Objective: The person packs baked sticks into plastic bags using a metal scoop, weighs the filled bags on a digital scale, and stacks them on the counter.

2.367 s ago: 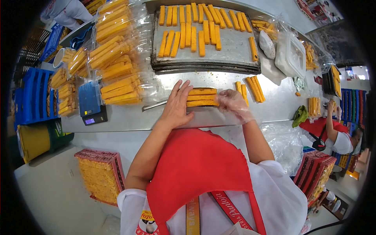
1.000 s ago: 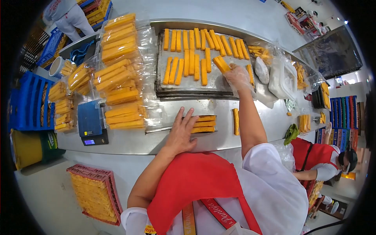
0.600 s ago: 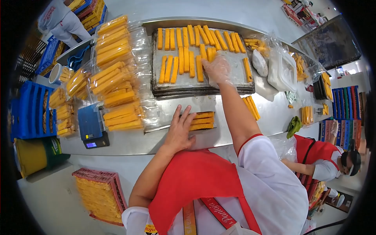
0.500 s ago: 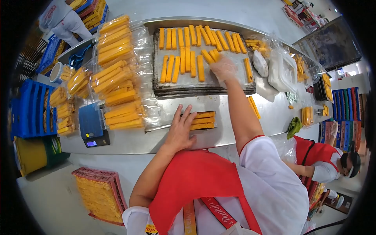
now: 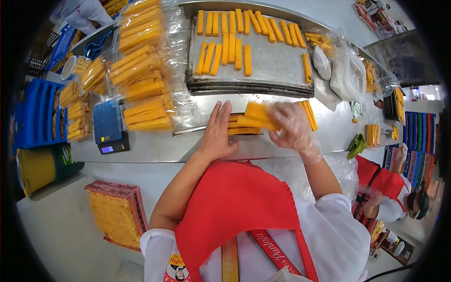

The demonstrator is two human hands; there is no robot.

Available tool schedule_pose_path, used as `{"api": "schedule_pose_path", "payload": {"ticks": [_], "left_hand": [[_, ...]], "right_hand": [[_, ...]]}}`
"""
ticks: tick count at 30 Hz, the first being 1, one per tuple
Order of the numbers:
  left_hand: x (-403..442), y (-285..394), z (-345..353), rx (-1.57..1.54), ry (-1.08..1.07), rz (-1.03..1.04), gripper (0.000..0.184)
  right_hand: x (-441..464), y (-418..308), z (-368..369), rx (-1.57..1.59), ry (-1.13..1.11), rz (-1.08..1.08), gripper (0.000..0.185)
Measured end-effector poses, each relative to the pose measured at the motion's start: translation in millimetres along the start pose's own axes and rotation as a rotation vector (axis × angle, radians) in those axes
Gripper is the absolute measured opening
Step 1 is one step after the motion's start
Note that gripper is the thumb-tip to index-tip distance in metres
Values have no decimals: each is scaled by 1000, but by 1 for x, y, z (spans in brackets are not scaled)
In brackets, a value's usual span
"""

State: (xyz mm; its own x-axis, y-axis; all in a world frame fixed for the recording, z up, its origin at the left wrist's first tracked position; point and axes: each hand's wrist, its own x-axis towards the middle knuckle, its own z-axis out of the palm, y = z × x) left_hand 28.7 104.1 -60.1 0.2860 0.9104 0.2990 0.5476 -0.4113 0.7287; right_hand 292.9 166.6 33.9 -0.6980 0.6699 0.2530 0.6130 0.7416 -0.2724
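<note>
My right hand (image 5: 296, 129), in a clear plastic glove, is closed on a few yellow baked sticks (image 5: 256, 115), slightly blurred. It holds them over more sticks (image 5: 243, 131) that lie in a narrow packing tray or bag on the steel table. My bare left hand (image 5: 216, 134) rests flat with fingers stretched out at the left end of that row, over a flat metal strip (image 5: 190, 130). Beyond my hands, a stack of dark-edged baking trays (image 5: 277, 66) carries yellow sticks in rows.
Bagged sticks (image 5: 148, 113) are piled on the left, beside a blue-topped scale (image 5: 107, 123). To the right are a white tub (image 5: 346, 77), a green cloth (image 5: 356, 146) and loose sticks (image 5: 308, 115). A co-worker in a red apron (image 5: 383, 181) stands at far right.
My right hand has come from the baking tray toward me, bringing sticks to beside my left hand. The tray has fewer sticks in its near row. The view has tilted.
</note>
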Motion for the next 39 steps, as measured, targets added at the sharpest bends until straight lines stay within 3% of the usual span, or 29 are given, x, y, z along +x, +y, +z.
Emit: {"api": "schedule_pose_path", "payload": {"ticks": [5, 7, 11, 13, 14, 15, 17, 20, 23, 24, 26, 28, 33, 37, 39], "left_hand": [[2, -2, 5, -12, 4, -6, 114], [4, -2, 8, -15, 1, 26, 115], [4, -3, 14, -35, 33, 62, 118], [1, -3, 17, -16, 70, 66, 119], [3, -2, 21, -6, 98, 83, 120], [3, -1, 22, -16, 84, 103, 120], [5, 1, 25, 26, 113, 83, 121], [5, 0, 30, 33, 98, 83, 120], [7, 3, 35, 65, 62, 58, 116], [7, 4, 35, 89, 66, 37, 115], [7, 3, 33, 78, 40, 46, 113], [9, 4, 31, 76, 27, 29, 110], [10, -2, 33, 88, 28, 113, 108], [13, -3, 33, 123, -1, 58, 105], [13, -2, 32, 130, 14, 101, 104]], "right_hand": [[-10, -8, 28, 128, -129, -10, 67], [-6, -7, 46, 340, -69, 21, 66], [-18, -14, 68, 402, 174, 174, 63], [-25, -31, 82, 1004, 616, 720, 65], [-31, -35, 87, 780, 476, 662, 66], [-31, -37, 96, 767, 496, 676, 66], [-26, -39, 108, 466, 361, 407, 67], [-25, -28, 86, 445, 350, 448, 60], [-46, 18, 54, 378, 479, 466, 50], [-59, 37, 55, 249, 618, 554, 35], [-83, 59, 43, 571, 821, 946, 35], [-127, 95, 49, 389, 889, 1049, 31], [-181, 107, 49, 364, 931, 1338, 30], [-205, 135, 26, 225, 920, 1407, 27], [-217, 157, 8, -74, 811, 1351, 27]]}}
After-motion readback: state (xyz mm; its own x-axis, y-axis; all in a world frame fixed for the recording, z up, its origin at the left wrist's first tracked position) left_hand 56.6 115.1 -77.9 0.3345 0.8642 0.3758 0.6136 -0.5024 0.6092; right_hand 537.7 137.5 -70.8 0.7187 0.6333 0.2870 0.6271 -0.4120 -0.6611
